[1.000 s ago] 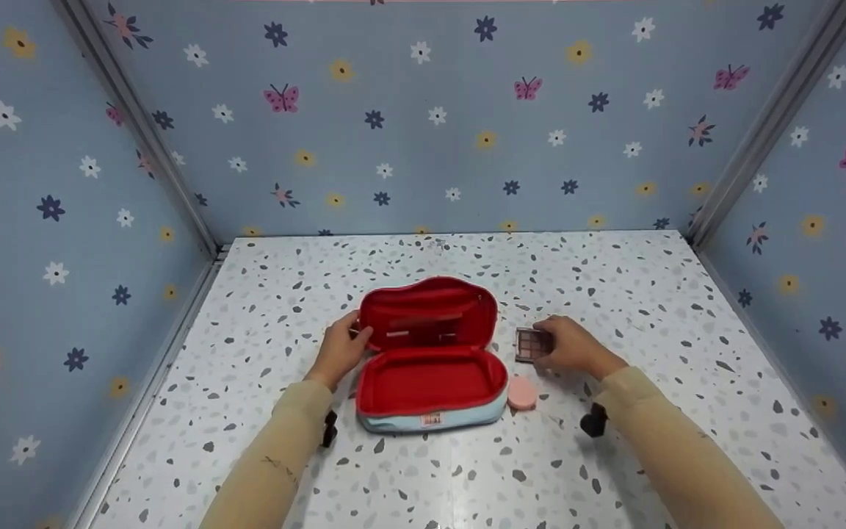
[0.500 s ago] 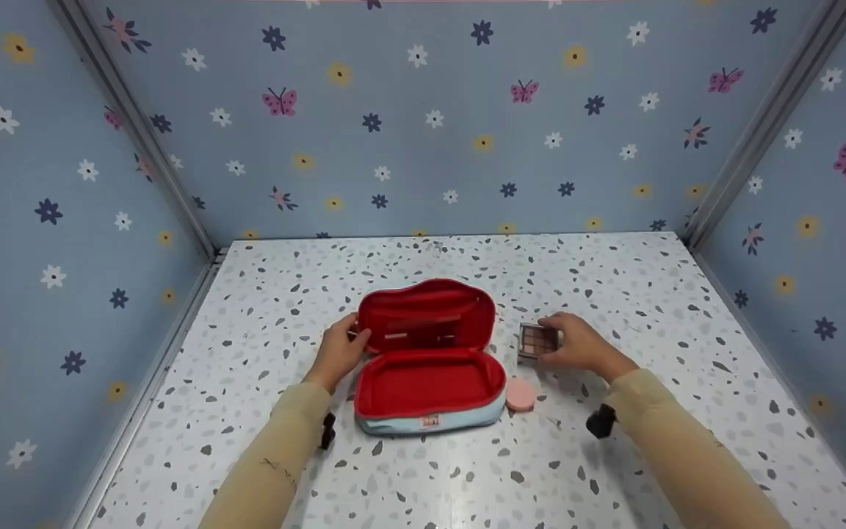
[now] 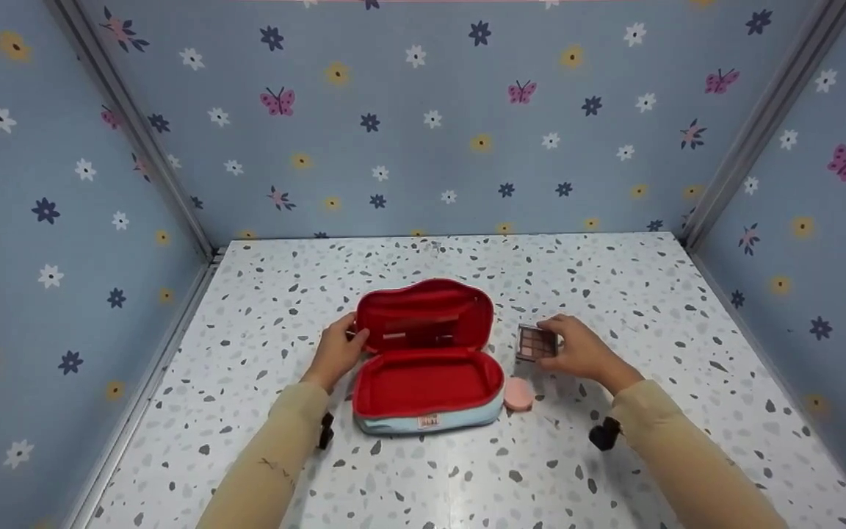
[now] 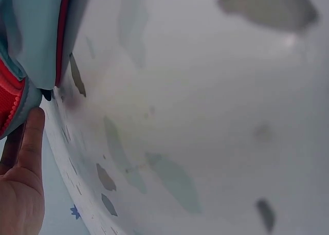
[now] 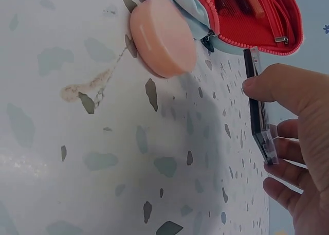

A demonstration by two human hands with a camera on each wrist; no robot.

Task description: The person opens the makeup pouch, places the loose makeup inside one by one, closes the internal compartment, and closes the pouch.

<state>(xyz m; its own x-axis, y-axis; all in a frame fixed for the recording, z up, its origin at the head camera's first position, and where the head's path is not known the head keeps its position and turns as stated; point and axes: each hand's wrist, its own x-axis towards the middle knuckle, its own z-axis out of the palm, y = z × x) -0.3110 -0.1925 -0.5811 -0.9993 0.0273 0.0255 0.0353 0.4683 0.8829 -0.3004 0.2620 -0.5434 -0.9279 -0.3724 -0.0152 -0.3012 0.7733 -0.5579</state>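
A light blue cosmetic bag [image 3: 393, 425] lies unzipped on the table, its red-lined lid [image 3: 423, 294] standing up at the back. My left hand [image 3: 338, 351] holds the lid's left edge, thumb in front and fingers behind. In the left wrist view, fingers of this hand [image 4: 23, 194] reach up to the zip edge. Right of the bag, my right hand [image 3: 583, 354] grips an eyeshadow palette [image 3: 537, 343] by its right side. The right wrist view shows the palette [image 5: 255, 98] edge-on, between thumb and fingers.
A round pink compact [image 3: 518, 394] sits against the bag's right front corner. Slim items [image 5: 253, 1] show in the lid's mesh pocket. The speckled white table [image 3: 467, 477] is bounded by flowered blue panels [image 3: 438, 88] at the back and sides.
The palette has shifted slightly to the right in my right hand's grip, and more of its pans show. My left hand has stayed on the lid; bag and compact have not moved.
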